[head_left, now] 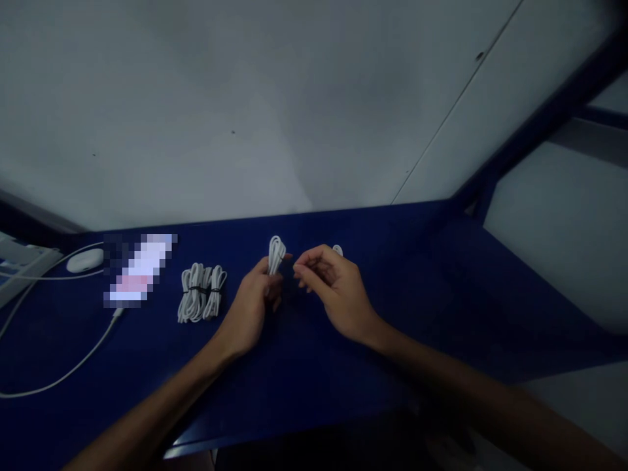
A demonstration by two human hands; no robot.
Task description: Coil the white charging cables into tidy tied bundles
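Observation:
My left hand [252, 304] is closed around a coiled white cable [276, 252], whose loops stick up above the thumb. A thin dark tie seems to cross these loops. Just to the right, my right hand [338, 291] has its thumb and index finger drawn together in a pinch, a short gap from the cable. Whatever those fingertips hold, if anything, is too small to make out. Behind the right hand peeks the white looped end of another cable [337, 250], mostly hidden. Several coiled white cables [201, 292], bound with black ties, lie side by side left of my left hand.
On the left of the blue table [294, 399] lies a phone with a blurred, lit screen [140, 268], plugged into a white cord [93, 356]. A white rounded object [85, 261] lies beside it. A pale wall [245, 118] rises behind; a blue frame [520, 150] stands at right.

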